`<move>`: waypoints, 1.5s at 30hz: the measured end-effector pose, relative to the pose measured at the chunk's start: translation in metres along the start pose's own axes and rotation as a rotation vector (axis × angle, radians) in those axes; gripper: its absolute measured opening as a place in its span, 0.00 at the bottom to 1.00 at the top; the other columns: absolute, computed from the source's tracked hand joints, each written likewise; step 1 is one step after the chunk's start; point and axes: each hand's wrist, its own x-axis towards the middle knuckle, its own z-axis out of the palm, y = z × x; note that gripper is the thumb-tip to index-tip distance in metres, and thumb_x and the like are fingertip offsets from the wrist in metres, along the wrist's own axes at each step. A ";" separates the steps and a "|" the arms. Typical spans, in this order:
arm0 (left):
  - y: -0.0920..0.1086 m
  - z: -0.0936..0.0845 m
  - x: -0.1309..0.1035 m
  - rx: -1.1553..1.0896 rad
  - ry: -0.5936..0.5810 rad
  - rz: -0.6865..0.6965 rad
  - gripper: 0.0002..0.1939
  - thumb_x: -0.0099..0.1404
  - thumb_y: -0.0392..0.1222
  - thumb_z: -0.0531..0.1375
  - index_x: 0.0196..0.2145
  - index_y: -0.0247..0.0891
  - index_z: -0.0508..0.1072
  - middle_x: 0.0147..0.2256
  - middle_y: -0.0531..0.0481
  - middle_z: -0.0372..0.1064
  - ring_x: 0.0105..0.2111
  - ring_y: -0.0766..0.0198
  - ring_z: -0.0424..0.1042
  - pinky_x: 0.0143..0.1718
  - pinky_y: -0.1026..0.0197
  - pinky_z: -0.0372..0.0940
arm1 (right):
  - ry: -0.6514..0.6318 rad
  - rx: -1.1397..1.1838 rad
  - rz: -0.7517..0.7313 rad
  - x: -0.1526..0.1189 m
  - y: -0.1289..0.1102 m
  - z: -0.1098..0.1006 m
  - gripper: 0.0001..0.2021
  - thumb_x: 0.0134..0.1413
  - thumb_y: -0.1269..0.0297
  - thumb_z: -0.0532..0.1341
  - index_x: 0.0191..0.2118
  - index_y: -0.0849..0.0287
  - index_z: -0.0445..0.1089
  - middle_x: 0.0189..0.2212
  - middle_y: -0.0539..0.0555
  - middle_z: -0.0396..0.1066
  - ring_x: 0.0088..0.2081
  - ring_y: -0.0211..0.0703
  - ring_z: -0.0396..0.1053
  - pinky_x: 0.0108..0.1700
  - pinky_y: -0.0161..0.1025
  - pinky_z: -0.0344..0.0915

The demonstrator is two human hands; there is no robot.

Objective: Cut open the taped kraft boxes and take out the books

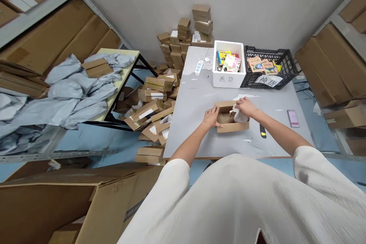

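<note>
On the grey-covered table an open cardboard box (235, 127) lies in front of me. My left hand (212, 117) grips its left end wall, thumb toward the near side. At the box's right end, my right hand (245, 106) is closed on a crumpled piece of whitish wrapping (241, 117), partly inside the box. The fingers hide part of the wrapping, and whether anything is in it I cannot tell. A black and yellow utility knife (262, 131) rests on the table to the right of the box.
Behind the box stand a white foam bin (228, 80) and a black plastic crate (288, 65), both with booklets or packets. A power strip (199, 67) and a phone (293, 118) lie on the table (188, 122). Cardboard boxes (153, 112) pile up at left; grey parcels (68, 87) cover another table.
</note>
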 end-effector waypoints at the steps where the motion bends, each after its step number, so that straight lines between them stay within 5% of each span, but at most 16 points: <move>1: 0.001 -0.001 0.000 0.011 -0.004 -0.011 0.77 0.51 0.70 0.78 0.82 0.45 0.39 0.81 0.27 0.35 0.70 0.27 0.64 0.70 0.41 0.56 | 0.066 0.018 0.039 -0.009 0.007 -0.008 0.17 0.63 0.71 0.61 0.52 0.58 0.84 0.49 0.67 0.78 0.55 0.63 0.66 0.59 0.56 0.54; 5: 0.008 -0.006 0.003 0.029 -0.006 -0.068 0.74 0.53 0.69 0.78 0.82 0.47 0.41 0.81 0.30 0.35 0.71 0.30 0.63 0.70 0.42 0.56 | 0.336 0.201 0.173 -0.050 0.033 -0.024 0.14 0.66 0.67 0.61 0.48 0.57 0.85 0.45 0.62 0.79 0.48 0.56 0.70 0.51 0.48 0.59; 10: 0.011 -0.012 0.018 0.020 0.033 -0.151 0.71 0.55 0.69 0.76 0.82 0.46 0.42 0.81 0.30 0.36 0.70 0.29 0.63 0.70 0.40 0.57 | 0.484 0.614 0.275 -0.087 0.050 -0.008 0.12 0.63 0.57 0.65 0.41 0.58 0.83 0.41 0.58 0.80 0.43 0.52 0.74 0.47 0.42 0.67; 16: 0.003 -0.013 0.025 0.015 0.106 -0.161 0.68 0.58 0.70 0.74 0.82 0.45 0.44 0.81 0.31 0.40 0.72 0.28 0.59 0.70 0.38 0.57 | 0.159 1.138 0.431 -0.099 0.021 0.065 0.15 0.50 0.54 0.73 0.37 0.61 0.82 0.36 0.54 0.83 0.38 0.49 0.78 0.39 0.38 0.73; 22: 0.001 0.000 0.014 -0.056 0.205 -0.188 0.54 0.69 0.64 0.68 0.80 0.43 0.49 0.78 0.31 0.49 0.72 0.32 0.59 0.71 0.39 0.57 | -0.033 1.078 0.861 -0.086 -0.032 0.152 0.08 0.49 0.62 0.73 0.27 0.59 0.77 0.25 0.52 0.78 0.34 0.46 0.78 0.30 0.33 0.68; 27: 0.005 0.013 0.002 -0.095 0.256 -0.180 0.43 0.74 0.54 0.64 0.79 0.44 0.53 0.77 0.34 0.53 0.74 0.36 0.57 0.73 0.39 0.54 | -0.013 1.050 0.967 -0.071 -0.042 0.186 0.04 0.53 0.64 0.70 0.33 0.58 0.78 0.32 0.53 0.81 0.40 0.49 0.80 0.35 0.34 0.72; 34: 0.011 0.015 -0.003 -0.101 0.314 -0.212 0.39 0.74 0.51 0.62 0.77 0.42 0.57 0.75 0.34 0.56 0.75 0.37 0.55 0.75 0.37 0.51 | 0.117 0.965 0.981 -0.076 -0.019 0.194 0.37 0.47 0.66 0.69 0.66 0.61 0.71 0.59 0.65 0.75 0.53 0.54 0.78 0.55 0.45 0.75; 40: 0.018 0.012 -0.005 -0.114 0.321 -0.266 0.38 0.72 0.52 0.62 0.75 0.42 0.58 0.76 0.34 0.55 0.75 0.38 0.54 0.74 0.38 0.53 | 0.498 0.813 0.747 -0.071 0.009 0.169 0.33 0.59 0.64 0.59 0.70 0.60 0.67 0.62 0.68 0.70 0.51 0.57 0.74 0.63 0.57 0.70; 45: 0.022 0.009 -0.006 -0.090 0.331 -0.357 0.41 0.71 0.56 0.63 0.75 0.42 0.56 0.77 0.32 0.50 0.76 0.35 0.52 0.73 0.36 0.53 | 0.471 0.598 0.472 -0.054 0.009 0.143 0.29 0.64 0.61 0.59 0.70 0.55 0.69 0.66 0.66 0.69 0.59 0.64 0.69 0.64 0.61 0.66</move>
